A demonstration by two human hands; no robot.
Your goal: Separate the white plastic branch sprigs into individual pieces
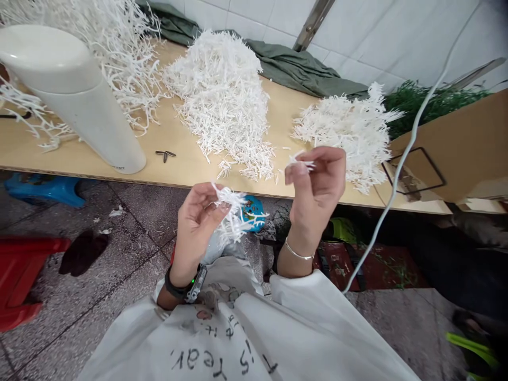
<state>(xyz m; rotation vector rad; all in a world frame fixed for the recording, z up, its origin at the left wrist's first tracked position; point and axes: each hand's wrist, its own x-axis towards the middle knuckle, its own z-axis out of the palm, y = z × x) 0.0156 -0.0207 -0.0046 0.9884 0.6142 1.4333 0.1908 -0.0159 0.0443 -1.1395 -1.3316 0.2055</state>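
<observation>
Bench edge (178,184) behind right hand (317,182) (sprigs (302,162))

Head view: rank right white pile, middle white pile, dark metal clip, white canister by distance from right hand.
From the right hand, pinching a sprig:
1. Right white pile, just behind it.
2. Middle white pile, table centre.
3. Dark metal clip, left of centre.
4. White canister, far left.
Left hand grips a sprig bunch.

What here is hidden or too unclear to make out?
Head view:
Sprig in the right hand: mostly covered by fingers.
Bunch in the left hand: stems hidden by the palm.
Dark item on the table: too small to identify.
Box: cut off at the right edge.
</observation>
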